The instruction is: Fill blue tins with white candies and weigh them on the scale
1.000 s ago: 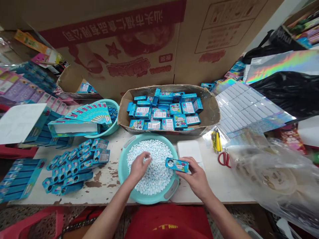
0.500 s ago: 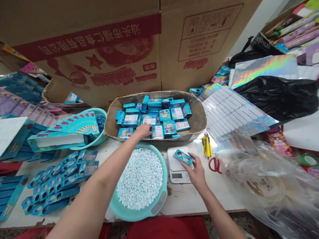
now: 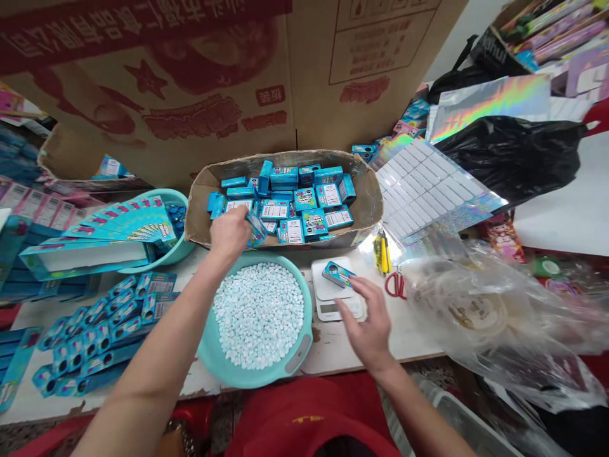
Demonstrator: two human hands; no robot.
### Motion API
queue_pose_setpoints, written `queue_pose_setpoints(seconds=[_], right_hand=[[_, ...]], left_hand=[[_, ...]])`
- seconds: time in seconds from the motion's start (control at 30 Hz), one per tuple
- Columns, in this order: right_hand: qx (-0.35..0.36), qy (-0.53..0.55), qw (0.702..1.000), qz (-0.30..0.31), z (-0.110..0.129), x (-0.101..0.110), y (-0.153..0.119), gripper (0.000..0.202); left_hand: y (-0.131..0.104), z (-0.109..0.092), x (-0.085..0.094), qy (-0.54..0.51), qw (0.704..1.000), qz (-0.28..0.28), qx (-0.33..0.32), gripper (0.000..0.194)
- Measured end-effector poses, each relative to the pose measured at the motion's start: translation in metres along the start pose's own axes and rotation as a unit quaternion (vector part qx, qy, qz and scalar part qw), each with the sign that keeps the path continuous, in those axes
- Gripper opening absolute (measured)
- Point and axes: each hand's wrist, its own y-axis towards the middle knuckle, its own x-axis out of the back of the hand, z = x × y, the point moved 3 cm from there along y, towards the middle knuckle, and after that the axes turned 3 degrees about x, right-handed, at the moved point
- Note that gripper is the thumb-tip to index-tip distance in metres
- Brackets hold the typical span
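My left hand [image 3: 230, 232] is over the near left part of a cut-down carton [image 3: 197, 212], closed on a tilted small blue candy box [image 3: 257, 230]. Several similar boxes fill the carton around it. On the white kitchen scale [image 3: 328, 287] lies another blue candy box [image 3: 337, 274], with a round window in it. My right hand [image 3: 370, 317] is beside that box, thumb and fingers spread. Its fingertips are at the box's right end; whether they touch it I cannot tell. Below the carton stands a turquoise basin [image 3: 209, 355] of pale blue and white candies.
Blue boxes with round windows [image 3: 102, 343] lie in rows at the left. Behind them, a turquoise bowl [image 3: 178, 254] bears flat cartons. Yellow-handled cutters [image 3: 382, 254], red scissors [image 3: 394, 285] and clear plastic bags [image 3: 490, 311] lie right of the scale. A large cardboard box [image 3: 214, 82] stands behind.
My left hand has moved left within the carton and now grips a box. My right hand has let go of its box, which now lies on the scale. The view has tilted down.
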Motion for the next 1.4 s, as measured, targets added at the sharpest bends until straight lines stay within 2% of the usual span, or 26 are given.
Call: queue_pose_setpoints(seconds=[0.07,0.13,0.17,0.27,0.33,0.37,0.4,0.5,0.57,0.63,0.7,0.8,0.87,0.93,1.0,1.03,1.07,1.17,1.2,1.27,1.33,1.4], right_hand=[[0.039,0.035,0.997,0.056,0.029,-0.028,-0.003,0.059],[0.060,0.051,0.990,0.116,0.049,-0.058,-0.009,0.079],[0.063,0.057,0.987,0.139,0.055,-0.071,-0.013,0.079],[0.049,0.121,0.972,0.196,0.057,-0.093,-0.023,0.061],[0.003,0.190,0.956,0.224,0.050,-0.093,-0.028,0.049],[-0.029,0.219,0.947,0.232,0.046,-0.089,-0.031,0.045],[-0.066,0.242,0.938,0.239,0.043,-0.085,-0.034,0.042],[-0.187,0.293,0.899,0.267,0.037,-0.072,-0.048,0.044],[-0.266,0.313,0.866,0.287,0.037,-0.066,-0.059,0.046],[-0.325,0.316,0.844,0.286,0.036,-0.060,-0.067,0.047],[-0.354,0.307,0.839,0.278,0.034,-0.053,-0.071,0.046],[-0.374,0.297,0.835,0.274,0.030,-0.045,-0.070,0.044],[-0.381,0.298,0.835,0.261,0.026,-0.040,-0.066,0.041],[-0.376,0.289,0.849,0.235,0.021,-0.036,-0.058,0.042],[-0.352,0.249,0.877,0.214,0.018,-0.033,-0.049,0.044],[-0.335,0.225,0.891,0.209,0.017,-0.033,-0.045,0.044],[-0.317,0.204,0.902,0.208,0.016,-0.034,-0.041,0.043],[-0.263,0.164,0.923,0.228,0.018,-0.044,-0.033,0.038],[-0.238,0.153,0.929,0.237,0.021,-0.048,-0.032,0.036],[-0.179,0.132,0.941,0.254,0.027,-0.060,-0.032,0.031],[-0.123,0.117,0.948,0.268,0.034,-0.073,-0.036,0.026],[-0.088,0.106,0.948,0.285,0.039,-0.087,-0.040,0.022]], left_hand=[[-0.044,0.004,0.023,-0.077,0.994,-0.077,-0.025,0.032],[-0.090,0.002,0.032,-0.154,0.983,-0.078,-0.060,0.027],[-0.111,0.001,0.031,-0.202,0.975,-0.049,-0.076,0.026],[-0.150,0.010,0.011,-0.345,0.935,0.074,-0.028,0.023],[-0.157,0.025,-0.013,-0.434,0.887,0.155,0.019,0.026],[-0.157,0.035,-0.027,-0.453,0.876,0.162,0.039,0.029],[-0.155,0.045,-0.041,-0.450,0.880,0.144,0.055,0.034],[-0.153,0.064,-0.088,-0.299,0.951,0.019,0.078,0.042],[-0.155,0.060,-0.119,-0.201,0.975,0.002,0.098,0.046],[-0.158,0.048,-0.139,-0.140,0.980,0.005,0.139,0.047],[-0.160,0.030,-0.148,-0.125,0.981,0.018,0.150,0.045],[-0.164,0.007,-0.149,-0.164,0.979,0.049,0.111,0.034],[-0.169,0.002,-0.147,-0.198,0.973,0.058,0.107,0.027],[-0.176,0.004,-0.146,-0.250,0.959,0.060,0.122,0.020],[-0.182,0.012,-0.145,-0.336,0.926,0.071,0.158,0.015],[-0.184,0.016,-0.143,-0.392,0.896,0.084,0.190,0.016],[-0.186,0.020,-0.141,-0.455,0.854,0.100,0.230,0.020],[-0.188,0.025,-0.120,-0.635,0.688,0.129,0.327,0.031],[-0.187,0.025,-0.109,-0.680,0.640,0.128,0.334,0.032],[-0.183,0.023,-0.083,-0.747,0.572,0.116,0.318,0.032],[-0.178,0.020,-0.060,-0.793,0.526,0.099,0.292,0.029],[-0.175,0.017,-0.046,-0.823,0.494,0.068,0.272,0.027]])
